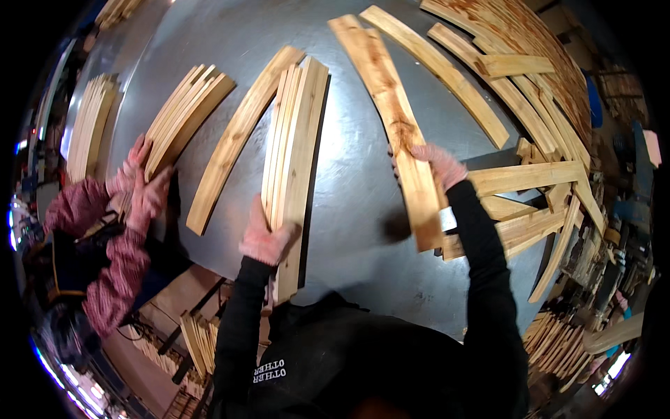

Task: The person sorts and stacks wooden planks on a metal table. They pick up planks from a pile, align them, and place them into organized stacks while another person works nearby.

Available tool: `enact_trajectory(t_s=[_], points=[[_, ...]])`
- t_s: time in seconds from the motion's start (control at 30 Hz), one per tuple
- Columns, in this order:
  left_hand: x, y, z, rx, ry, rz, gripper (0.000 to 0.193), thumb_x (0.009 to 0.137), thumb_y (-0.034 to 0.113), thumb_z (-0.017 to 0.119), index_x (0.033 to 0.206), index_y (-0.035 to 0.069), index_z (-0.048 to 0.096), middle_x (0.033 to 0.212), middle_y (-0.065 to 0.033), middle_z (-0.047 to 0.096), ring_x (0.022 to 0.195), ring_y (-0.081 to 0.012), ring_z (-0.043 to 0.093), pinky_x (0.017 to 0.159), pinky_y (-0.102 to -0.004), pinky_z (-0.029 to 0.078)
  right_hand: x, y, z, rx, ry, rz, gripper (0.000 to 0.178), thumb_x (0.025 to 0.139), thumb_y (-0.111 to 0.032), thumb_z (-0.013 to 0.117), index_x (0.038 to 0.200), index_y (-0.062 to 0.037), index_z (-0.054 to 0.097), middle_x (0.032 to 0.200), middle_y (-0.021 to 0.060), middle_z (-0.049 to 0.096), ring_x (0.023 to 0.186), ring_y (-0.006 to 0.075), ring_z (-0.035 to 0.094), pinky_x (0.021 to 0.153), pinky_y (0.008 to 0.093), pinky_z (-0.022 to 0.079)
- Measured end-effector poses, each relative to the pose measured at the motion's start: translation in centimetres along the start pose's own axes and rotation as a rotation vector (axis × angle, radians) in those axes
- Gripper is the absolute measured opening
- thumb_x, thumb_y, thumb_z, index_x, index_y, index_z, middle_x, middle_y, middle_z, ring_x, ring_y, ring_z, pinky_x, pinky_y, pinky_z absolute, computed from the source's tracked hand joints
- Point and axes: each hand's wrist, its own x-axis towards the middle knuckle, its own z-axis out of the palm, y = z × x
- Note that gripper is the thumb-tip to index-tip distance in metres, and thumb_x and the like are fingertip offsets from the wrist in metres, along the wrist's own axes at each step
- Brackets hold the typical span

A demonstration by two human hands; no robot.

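We're likely bundling: left grip holds long pale wooden slats, right grip a long brown wooden plank probably needing nine-o'clock travel.

A black top is worn, marked with white block lettering set in two short rows. Left of that lettering a long left sleeve is seen, right of it a right sleeve — both plain black, finished with snug cuffs.
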Motion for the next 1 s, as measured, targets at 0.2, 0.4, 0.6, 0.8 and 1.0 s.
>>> enact_trajectory(t_s=[0.2,0.4,0.6,0.8,1.0], points=[[3.4,-5.2,1.6,0.095,0.053,0.034,0.079,0.075,0.036,0.071,0.140,0.005,0.036,0.125,-0.0286,0.058,0.111,-0.0435,0.059,0.093,-0.0473,0.049,3.3,11.5,9.8,0.448,-0.067,-0.223,0.070,0.086,-0.040,0.076,0.137,0.0022,0.051,0.119,0.0123,0.065,0.105,0.0227,0.065,0.093,0.0352,0.054],[3.7,-7.6,1.4,-0.089,-0.063,-0.004,0.120,0.076,0.053,0.075,0.155,-0.006,0.007,0.146,-0.0327,0.042,0.137,-0.0408,0.043,0.113,-0.0386,0.036,6.1,13.0,15.8,-0.507,0.643,-0.216,0.084,0.093,-0.064,0.055,0.138,0.0077,0.048,0.131,0.0216,0.061,0.116,0.0329,0.061,0.102,0.0377,0.046],[1.0,-3.6,3.0,0.163,-0.118,0.002,0.140,0.064,0.058,0.084,0.155,-0.004,-0.003,0.144,-0.0351,0.036,0.134,-0.0439,0.042,0.111,-0.0425,0.038,8.6,13.7,20.6,-0.946,0.956,-0.180,0.076,0.100,-0.057,0.044,0.145,0.0031,0.037,0.125,0.0291,0.061,0.114,0.0459,0.059,0.098,0.0435,0.046],[0.9,-2.3,3.2,0.248,-0.036,-0.034,0.119,0.073,0.043,0.078,0.155,-0.005,0.007,0.137,-0.0358,0.044,0.126,-0.0464,0.049,0.106,-0.0453,0.043,4.9,15.9,20.8,-0.636,0.743,-0.340,0.057,0.100,-0.041,0.055,0.139,-0.0010,0.044,0.116,0.0269,0.064,0.106,0.0391,0.065,0.091,0.0407,0.051],[-0.6,-4.1,0.5,0.205,0.025,0.030,0.105,0.073,0.048,0.079,0.152,0.003,0.026,0.138,-0.0363,0.042,0.125,-0.0489,0.048,0.102,-0.0506,0.044,4.4,17.2,21.0,-1.644,0.047,0.180,0.074,0.099,-0.051,0.035,0.147,0.0049,0.033,0.117,0.0281,0.066,0.105,0.0390,0.066,0.091,0.0472,0.052]])
